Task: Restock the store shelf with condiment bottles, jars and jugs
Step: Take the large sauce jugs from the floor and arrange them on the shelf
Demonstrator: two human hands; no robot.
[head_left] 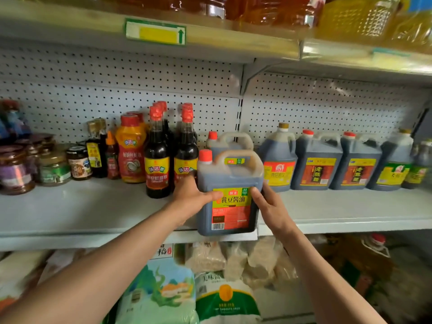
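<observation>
Both hands, left hand (189,197) and right hand (268,206), grip the soy sauce jug (230,192) at the shelf (93,206) front edge; push it straight back, label forward.

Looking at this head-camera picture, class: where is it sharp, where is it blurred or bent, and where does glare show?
Head view: the soy sauce jug between the left hand and right hand is sharp; the jars at far left and the oil jugs on top smear; the shelf edge bows from wide-angle distortion; glare streaks the upper shelf's price rail.
</observation>
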